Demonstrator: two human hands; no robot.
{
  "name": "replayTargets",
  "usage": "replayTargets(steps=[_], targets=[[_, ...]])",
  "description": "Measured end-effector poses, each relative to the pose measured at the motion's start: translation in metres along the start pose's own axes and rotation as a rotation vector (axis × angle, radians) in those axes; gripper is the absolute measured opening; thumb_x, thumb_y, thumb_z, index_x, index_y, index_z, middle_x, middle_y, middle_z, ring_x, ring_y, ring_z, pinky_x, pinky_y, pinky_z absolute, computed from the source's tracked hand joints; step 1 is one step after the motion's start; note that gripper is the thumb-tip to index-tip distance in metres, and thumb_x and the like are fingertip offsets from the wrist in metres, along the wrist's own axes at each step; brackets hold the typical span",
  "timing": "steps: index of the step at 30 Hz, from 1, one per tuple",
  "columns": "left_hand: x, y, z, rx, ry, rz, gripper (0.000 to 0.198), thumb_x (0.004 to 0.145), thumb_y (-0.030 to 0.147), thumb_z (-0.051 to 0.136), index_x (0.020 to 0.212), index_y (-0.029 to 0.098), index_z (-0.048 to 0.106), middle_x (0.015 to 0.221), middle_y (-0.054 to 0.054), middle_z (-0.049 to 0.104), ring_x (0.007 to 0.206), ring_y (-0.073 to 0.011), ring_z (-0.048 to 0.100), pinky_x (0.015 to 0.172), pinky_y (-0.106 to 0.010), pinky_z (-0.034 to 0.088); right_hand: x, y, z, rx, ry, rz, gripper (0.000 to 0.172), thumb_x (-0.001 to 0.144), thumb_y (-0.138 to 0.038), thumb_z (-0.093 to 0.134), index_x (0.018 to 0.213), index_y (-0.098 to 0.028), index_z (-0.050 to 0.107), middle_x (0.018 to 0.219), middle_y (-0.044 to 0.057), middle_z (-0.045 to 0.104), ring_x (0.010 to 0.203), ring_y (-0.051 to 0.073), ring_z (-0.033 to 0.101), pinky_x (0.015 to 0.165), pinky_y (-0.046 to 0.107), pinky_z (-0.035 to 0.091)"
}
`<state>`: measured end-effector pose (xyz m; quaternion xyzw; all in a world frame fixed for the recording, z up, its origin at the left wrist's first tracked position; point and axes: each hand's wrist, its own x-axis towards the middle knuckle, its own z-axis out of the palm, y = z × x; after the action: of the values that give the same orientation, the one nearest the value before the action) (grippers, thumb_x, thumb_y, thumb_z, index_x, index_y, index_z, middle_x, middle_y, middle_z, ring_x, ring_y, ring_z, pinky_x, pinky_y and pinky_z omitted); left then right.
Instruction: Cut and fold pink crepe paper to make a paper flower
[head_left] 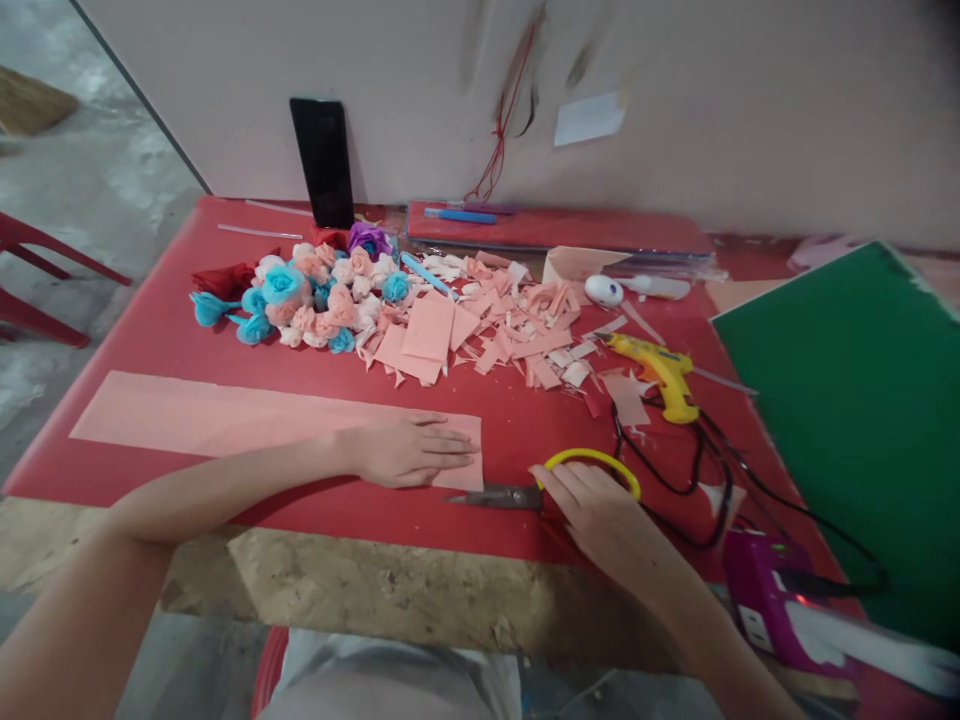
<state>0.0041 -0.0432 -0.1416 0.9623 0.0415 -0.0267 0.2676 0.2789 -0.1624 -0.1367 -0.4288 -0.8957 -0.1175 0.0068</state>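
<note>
A long strip of peach paper (225, 415) lies along the front of the red-covered table. My left hand (416, 450) rests flat on its right end, fingers stretched out and close together. Just off that end are scissors (510, 497) with dark blades pointing left and a yellow handle. My right hand (596, 505) grips the handle low at the tabletop; part of the handle is hidden under the fingers. The blade tips sit near the strip's lower right corner.
Paper roses (300, 300) and peach paper scraps (517, 320) cover the table's middle. A yellow glue gun (664, 370) with a black cord, a purple power strip (765, 580) and a green board (840, 400) lie right. A phone (322, 160) leans on the wall.
</note>
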Motion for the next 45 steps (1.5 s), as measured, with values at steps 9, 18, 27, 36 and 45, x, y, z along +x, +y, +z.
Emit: replayTargets(steps=[9,18,27,36,45], targets=[[-0.001,-0.002,-0.003,-0.056,-0.025,0.022,0.054,0.086,0.026,0.032,0.139,0.013,0.031,0.146,-0.007,0.029,0.137,-0.0168,0.024,0.116,-0.037,0.008,0.009,-0.009,-0.008,0.024,-0.093,0.071,0.041,0.068,-0.008,0.045,0.106,-0.008,0.058,0.091,0.011,0.064,0.082,0.023,0.054,0.076,0.035,0.041],[-0.001,-0.003,-0.001,-0.002,-0.027,0.045,0.056,0.086,0.028,0.027,0.138,0.008,0.032,0.147,-0.007,0.027,0.138,-0.0147,0.021,0.116,-0.034,0.005,0.027,-0.011,-0.003,0.074,-0.037,0.036,0.044,0.061,-0.006,0.047,0.103,-0.008,0.06,0.09,0.011,0.064,0.083,0.022,0.051,0.078,0.033,0.037],[0.0,-0.004,0.002,-0.006,0.008,0.053,0.055,0.086,0.027,0.028,0.137,0.007,0.034,0.145,-0.009,0.031,0.137,-0.0167,0.025,0.116,-0.035,0.007,0.023,-0.007,0.001,0.044,0.051,-0.028,0.039,0.065,-0.003,0.043,0.099,-0.009,0.059,0.079,0.008,0.065,0.075,0.021,0.054,0.076,0.032,0.039],[-0.002,-0.002,-0.006,-0.039,0.007,0.034,0.053,0.09,0.028,0.025,0.138,0.009,0.033,0.147,-0.006,0.027,0.138,-0.0139,0.021,0.116,-0.032,0.004,0.016,-0.004,0.0,0.038,0.115,-0.085,0.035,0.074,0.002,0.034,0.098,-0.011,0.057,0.07,0.004,0.063,0.067,0.018,0.054,0.073,0.031,0.038],[-0.029,-0.018,-0.018,0.057,0.051,0.014,0.049,0.09,0.02,0.025,0.137,0.018,0.036,0.144,-0.003,0.035,0.135,-0.0128,0.028,0.115,-0.034,0.009,0.005,0.007,0.005,0.026,0.07,-0.041,0.034,0.072,0.0,0.04,0.095,-0.013,0.06,0.072,0.004,0.065,0.068,0.017,0.054,0.073,0.03,0.038]])
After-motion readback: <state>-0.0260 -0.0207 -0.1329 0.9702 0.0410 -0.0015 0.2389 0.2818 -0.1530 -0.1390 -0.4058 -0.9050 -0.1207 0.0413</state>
